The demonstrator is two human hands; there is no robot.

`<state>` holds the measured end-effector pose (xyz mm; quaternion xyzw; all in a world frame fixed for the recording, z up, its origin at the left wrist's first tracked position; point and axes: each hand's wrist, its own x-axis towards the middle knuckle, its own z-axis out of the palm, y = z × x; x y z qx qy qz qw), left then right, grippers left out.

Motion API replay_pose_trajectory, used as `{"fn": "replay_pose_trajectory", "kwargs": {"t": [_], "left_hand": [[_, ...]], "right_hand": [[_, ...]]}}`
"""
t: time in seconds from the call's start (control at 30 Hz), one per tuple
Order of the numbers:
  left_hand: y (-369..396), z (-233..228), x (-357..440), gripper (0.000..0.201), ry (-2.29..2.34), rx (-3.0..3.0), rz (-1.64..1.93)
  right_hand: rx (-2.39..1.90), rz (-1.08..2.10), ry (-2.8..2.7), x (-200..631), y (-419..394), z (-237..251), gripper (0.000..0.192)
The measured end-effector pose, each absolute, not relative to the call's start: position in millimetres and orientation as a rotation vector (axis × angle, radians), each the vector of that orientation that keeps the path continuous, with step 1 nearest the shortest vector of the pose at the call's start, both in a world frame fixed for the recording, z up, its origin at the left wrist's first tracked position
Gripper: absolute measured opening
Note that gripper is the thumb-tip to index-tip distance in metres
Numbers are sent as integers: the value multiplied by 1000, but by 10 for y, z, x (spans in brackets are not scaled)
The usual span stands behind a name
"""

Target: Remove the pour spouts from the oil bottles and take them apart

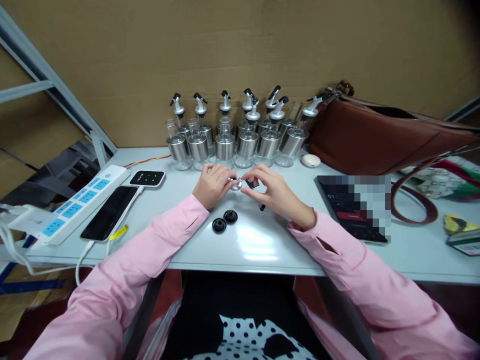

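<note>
Pink-sleeved left hand (212,184) and right hand (270,191) pinch a small silver pourer cap (236,184) mid-table; it could slip, rolling toward two loose black rubber rings (224,220) near the front edge.

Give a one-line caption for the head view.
Both hands, left hand and right hand, hold a small silver pourer cap before glass dispenser bottles.

The left hand (213,184) and right hand (270,190) are covering most of a small silver part (236,185), so its shape is staying unclear. A pixelated patch is blurring the tablet (354,207). The frame edge is cutting off the bag (382,135).
</note>
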<state>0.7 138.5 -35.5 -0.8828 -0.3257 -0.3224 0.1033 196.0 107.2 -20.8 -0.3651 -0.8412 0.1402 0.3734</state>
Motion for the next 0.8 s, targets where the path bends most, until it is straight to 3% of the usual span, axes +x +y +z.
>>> {"fn": "replay_pose_trajectory", "kwargs": {"t": [0.27,0.47,0.63,0.8], "left_hand": [[1332,-373,67,35,-690,-2548,-911],[1356,-385,66,21,-517,-2525,-1081],[1375,-407,65,34,-555,-2562,-1168],[1358,-401,59,17,-611,-2567,-1122]], "right_hand": [[-915,342,-2182,1946,1078,-249,22],[-820,318,-2192,1929,1049,-219,16],[-919,412,-2074,1937,1030,-189,14],[-919,302,-2188,1964,1044,-196,20]]}}
